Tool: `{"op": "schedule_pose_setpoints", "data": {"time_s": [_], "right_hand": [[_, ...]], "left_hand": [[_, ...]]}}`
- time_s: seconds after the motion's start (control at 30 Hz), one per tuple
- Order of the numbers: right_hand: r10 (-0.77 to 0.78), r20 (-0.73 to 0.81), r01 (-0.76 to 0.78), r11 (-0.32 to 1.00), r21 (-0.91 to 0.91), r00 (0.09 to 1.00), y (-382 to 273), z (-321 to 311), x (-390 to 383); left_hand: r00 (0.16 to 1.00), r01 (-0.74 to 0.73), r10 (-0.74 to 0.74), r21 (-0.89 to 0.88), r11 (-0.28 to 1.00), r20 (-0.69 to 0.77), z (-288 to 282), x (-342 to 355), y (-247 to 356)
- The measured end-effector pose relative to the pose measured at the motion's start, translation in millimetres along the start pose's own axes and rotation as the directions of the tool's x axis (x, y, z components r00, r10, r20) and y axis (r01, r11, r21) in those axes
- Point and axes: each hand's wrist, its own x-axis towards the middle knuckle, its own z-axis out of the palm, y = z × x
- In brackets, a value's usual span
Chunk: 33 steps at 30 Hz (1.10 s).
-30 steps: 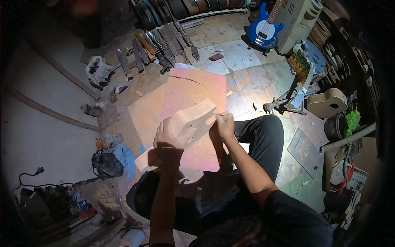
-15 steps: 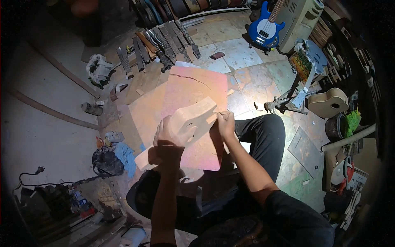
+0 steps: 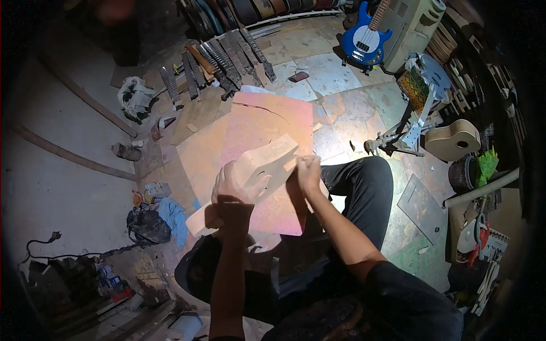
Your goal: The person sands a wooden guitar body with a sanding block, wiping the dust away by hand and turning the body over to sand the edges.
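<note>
Over my lap lies a pale, unpainted wooden piece (image 3: 272,165), shaped like a small guitar body with cut-outs; its narrower lower end passes under my left wrist. My left hand (image 3: 232,184) is wrapped over its left side, thumb spread across the top face. At the far right edge, by a notch in the wood, my right hand (image 3: 308,172) is closed in a fist. Whatever its fingers pinch is hidden. Beneath the piece is a pink, dusty board (image 3: 273,116) with a dark crack near its far edge.
Several rasps and files (image 3: 222,62) lie at the far left. A blue bass guitar (image 3: 365,40) stands at the far right, near a metal stand (image 3: 392,145) and an unfinished acoustic guitar body (image 3: 453,140). Bags (image 3: 149,223) sit by the left wall.
My right hand has shifted slightly down and left along the edge of the wooden piece. My left hand keeps its grip, and the wood has hardly moved.
</note>
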Motion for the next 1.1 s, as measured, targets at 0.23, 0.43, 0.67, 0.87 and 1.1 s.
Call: {"op": "schedule_pose_setpoints", "data": {"time_s": [0.23, 0.43, 0.67, 0.87, 1.1], "right_hand": [[-0.049, 0.046, 0.049, 0.999, 0.0, 0.998, 4.2, 5.5, -6.7], [-0.024, -0.02, 0.023, 1.0, -0.012, 1.0, -4.0, 2.1, 2.4], [0.008, -0.045, -0.004, 0.997, 0.083, 0.999, -11.3, -0.6, 4.4], [-0.09, 0.021, 0.091, 0.994, -0.065, 0.996, 2.5, -5.3, 11.5], [-0.019, 0.053, 0.016, 0.998, 0.054, 0.998, -19.6, 7.3, -13.6]], "left_hand": [[1.0, 0.007, -0.008, -0.044, 0.999, -0.007, -2.9, 4.8, 9.4], [0.999, 0.041, -0.041, -0.026, 0.999, 0.009, -3.2, 4.7, 6.7], [0.999, 0.041, -0.042, 0.015, 0.999, 0.005, -6.2, -0.2, 9.4], [0.999, 0.031, -0.031, 0.011, 0.999, -0.029, -2.0, 0.1, 0.3], [0.99, -0.08, 0.085, 0.044, 0.996, -0.116, 3.4, -10.2, -23.2]]}}
